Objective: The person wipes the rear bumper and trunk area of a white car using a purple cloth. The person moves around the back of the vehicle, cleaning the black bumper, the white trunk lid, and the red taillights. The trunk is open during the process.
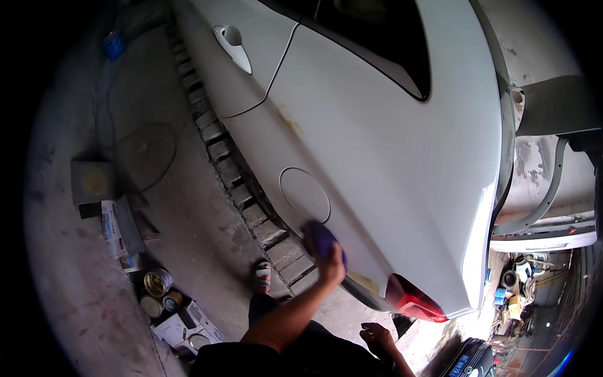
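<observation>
My left hand (332,269) grips a purple pad (322,240), blurred at its far end. The pad lies against the white car's rear quarter panel (372,155), just below the round fuel filler flap (305,194). A yellowish filler patch (365,282) shows between that hand and the red tail light (414,301). Higher along the body crease, near the door gap, is another yellowish patch (289,120). My right hand (377,335) hangs low near my body, apart from the car, its fingers loosely curled. Whether it holds anything is unclear.
A grating-like floor strip (242,195) runs beside the car, near my sandalled foot (263,273). Open tins (158,282) and a white box (188,325) stand at the left. A hose (175,151) loops across the floor. Another car (466,360) sits at lower right.
</observation>
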The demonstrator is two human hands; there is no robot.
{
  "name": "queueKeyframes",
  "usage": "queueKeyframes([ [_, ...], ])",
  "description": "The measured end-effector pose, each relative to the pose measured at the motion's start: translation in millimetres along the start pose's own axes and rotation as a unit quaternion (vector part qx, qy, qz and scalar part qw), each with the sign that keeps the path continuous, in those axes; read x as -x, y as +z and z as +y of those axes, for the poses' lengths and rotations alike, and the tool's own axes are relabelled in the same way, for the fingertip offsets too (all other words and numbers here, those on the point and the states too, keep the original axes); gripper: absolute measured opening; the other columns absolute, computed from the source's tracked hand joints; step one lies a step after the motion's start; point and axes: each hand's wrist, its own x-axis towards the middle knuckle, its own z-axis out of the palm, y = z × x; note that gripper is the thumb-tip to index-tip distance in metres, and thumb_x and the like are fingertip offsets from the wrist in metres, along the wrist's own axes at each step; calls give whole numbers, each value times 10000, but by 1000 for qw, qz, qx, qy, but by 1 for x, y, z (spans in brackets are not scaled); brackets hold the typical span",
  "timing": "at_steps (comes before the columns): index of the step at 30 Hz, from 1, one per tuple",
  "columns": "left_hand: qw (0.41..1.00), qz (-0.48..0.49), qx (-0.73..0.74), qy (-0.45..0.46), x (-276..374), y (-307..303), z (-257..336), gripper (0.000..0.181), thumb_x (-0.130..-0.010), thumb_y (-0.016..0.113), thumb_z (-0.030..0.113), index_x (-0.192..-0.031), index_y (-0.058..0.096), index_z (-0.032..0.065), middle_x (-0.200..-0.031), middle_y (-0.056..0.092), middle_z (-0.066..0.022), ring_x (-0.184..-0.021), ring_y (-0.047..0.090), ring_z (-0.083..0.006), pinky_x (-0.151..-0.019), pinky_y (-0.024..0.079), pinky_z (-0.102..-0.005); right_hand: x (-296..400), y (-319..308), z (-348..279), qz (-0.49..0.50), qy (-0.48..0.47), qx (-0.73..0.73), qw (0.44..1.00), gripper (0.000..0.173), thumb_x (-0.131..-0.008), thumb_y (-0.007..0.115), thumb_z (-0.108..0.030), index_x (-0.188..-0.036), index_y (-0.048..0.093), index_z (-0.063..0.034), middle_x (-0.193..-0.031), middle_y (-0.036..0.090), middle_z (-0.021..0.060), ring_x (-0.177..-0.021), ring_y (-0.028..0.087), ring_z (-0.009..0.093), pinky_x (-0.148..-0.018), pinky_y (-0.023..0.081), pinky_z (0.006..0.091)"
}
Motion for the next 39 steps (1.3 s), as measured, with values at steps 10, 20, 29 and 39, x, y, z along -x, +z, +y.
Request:
queueKeyframes([
  [10,987,128,77,60,-257,-47,65,742,-991,513,490,-1344,375,-148,-1362,465,-298,-1205,512,-336,-1050,404,-404,11,5,1,29,39,-4,999,268,-898,683,-183,-1118,672,-31,-988,700,113,-827,700,176,-717,557,285],
  [20,957,-99,-157,221,14,4,56,862,-943,459,535,-1543,141,3,-1600,26,-276,-1456,22,-523,-1159,86,-624,0,-1,-27,-11,51,10,999,324,-899,668,-236,-1174,663,-65,-1170,668,151,-978,679,277,-871,538,361],
  [29,989,71,6,129,-231,-27,104,844,-978,500,503,-1451,224,-140,-1488,274,-342,-1388,318,-432,-1156,257,-450,14,5,-3,1,64,-6,998,277,-914,630,-270,-1029,692,-26,-1228,648,136,-1033,656,298,-911,515,370],
  [39,921,-196,-189,278,39,14,75,769,-965,395,389,-1518,117,-67,-1564,11,-353,-1429,-15,-573,-1153,56,-633,3,4,-19,-6,18,14,1000,371,-908,635,-283,-1207,644,-64,-1137,659,165,-1002,665,285,-884,523,373],
])
